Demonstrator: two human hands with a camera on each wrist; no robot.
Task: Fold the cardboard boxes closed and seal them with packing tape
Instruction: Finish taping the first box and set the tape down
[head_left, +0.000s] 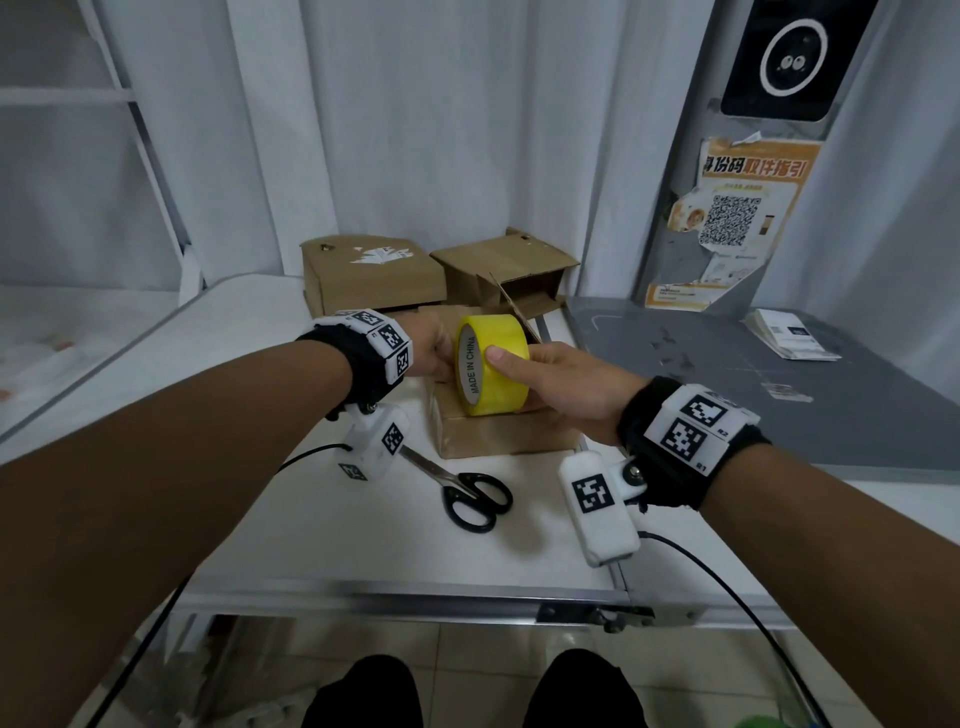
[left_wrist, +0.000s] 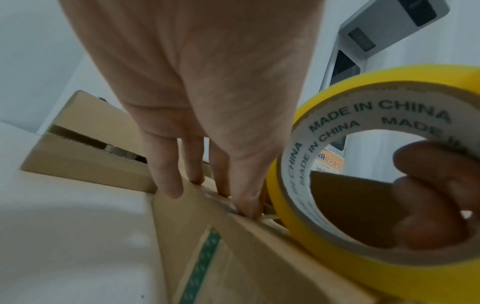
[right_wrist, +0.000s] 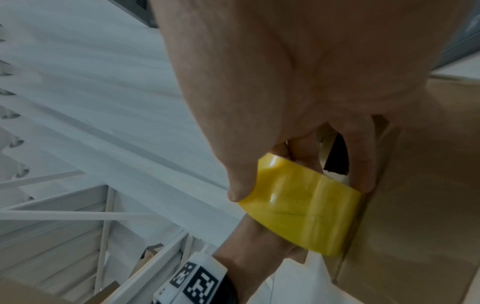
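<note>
A yellow roll of packing tape (head_left: 491, 364) (left_wrist: 363, 185) (right_wrist: 301, 209) stands on edge on top of a closed cardboard box (head_left: 498, 434) (left_wrist: 233, 257) at the table's middle. My right hand (head_left: 561, 384) (right_wrist: 285, 102) grips the roll, thumb on its outer face and fingers through the core. My left hand (head_left: 431, 353) (left_wrist: 207, 123) lies flat with straight fingers pressing the box top just left of the roll. Two more cardboard boxes stand behind: a closed one (head_left: 369, 280) (left_wrist: 85, 139) at left and one with open flaps (head_left: 511, 275) at right.
Black-handled scissors (head_left: 462, 491) lie on the white table (head_left: 322, 519) in front of the box. A grey counter (head_left: 727, 395) with a stack of cards (head_left: 789, 340) adjoins on the right. White curtains hang behind. Wrist-camera cables trail over the table's front edge.
</note>
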